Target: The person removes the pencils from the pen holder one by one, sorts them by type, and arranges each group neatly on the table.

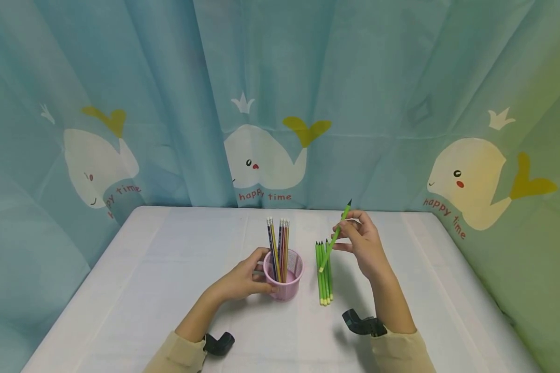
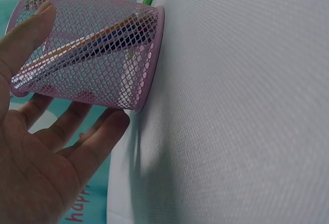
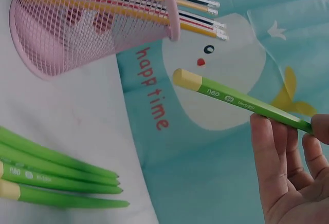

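Note:
A pink mesh pencil cup (image 1: pixel 295 290) stands on the table, with several white-tipped pencils (image 1: pixel 284 243) leaning inside it. My left hand (image 1: pixel 242 277) holds the cup from its left side, thumb and fingers spread around the mesh wall (image 2: pixel 92 49). Between the thumb and fingers of my right hand (image 1: pixel 361 241) is a green pencil (image 3: pixel 231 96), raised at a slant with its yellow end low and its dark point up. Below it, several more green pencils (image 1: pixel 323 282) lie side by side on the table, right of the cup, points facing away from me.
The white table (image 1: pixel 144 290) runs back to a blue-green curtain (image 1: pixel 378 67) printed with white whales. Black wrist-camera mounts sit on my left wrist (image 1: pixel 219 343) and my right wrist (image 1: pixel 364 324).

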The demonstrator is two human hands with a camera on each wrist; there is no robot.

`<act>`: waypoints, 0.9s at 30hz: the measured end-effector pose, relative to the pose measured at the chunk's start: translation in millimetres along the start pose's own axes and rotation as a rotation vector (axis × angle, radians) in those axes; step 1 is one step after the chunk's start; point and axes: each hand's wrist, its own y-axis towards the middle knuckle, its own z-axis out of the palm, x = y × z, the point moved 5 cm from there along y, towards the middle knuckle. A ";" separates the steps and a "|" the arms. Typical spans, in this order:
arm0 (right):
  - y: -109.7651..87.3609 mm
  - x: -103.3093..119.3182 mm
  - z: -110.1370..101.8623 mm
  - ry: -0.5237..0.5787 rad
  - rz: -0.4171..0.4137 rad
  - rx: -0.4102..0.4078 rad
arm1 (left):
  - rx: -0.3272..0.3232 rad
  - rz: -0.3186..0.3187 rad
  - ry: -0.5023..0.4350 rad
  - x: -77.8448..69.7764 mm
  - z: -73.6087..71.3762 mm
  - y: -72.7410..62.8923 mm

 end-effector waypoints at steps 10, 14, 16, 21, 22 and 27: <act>4.5 -13.5 -12.9 -0.115 0.043 0.002 | 0.002 0.005 -0.011 0.7 -0.1 0.6; 6.4 -21.6 -18.0 -0.165 0.095 -0.005 | -0.003 -0.007 -0.018 0.1 -0.6 0.5; 7.0 -26.4 -20.1 -0.186 0.119 -0.010 | -0.003 -0.006 -0.023 -0.1 -0.5 0.4; 8.1 -38.1 -23.9 -0.227 0.167 -0.017 | -0.002 -0.005 -0.027 -0.7 -0.2 0.0; 8.2 -40.2 -24.6 -0.235 0.177 -0.021 | -0.002 -0.005 -0.026 -0.8 -0.1 -0.1; 8.7 -49.6 -27.9 -0.295 0.213 -0.039 | -0.007 -0.008 -0.011 -0.6 -0.4 0.0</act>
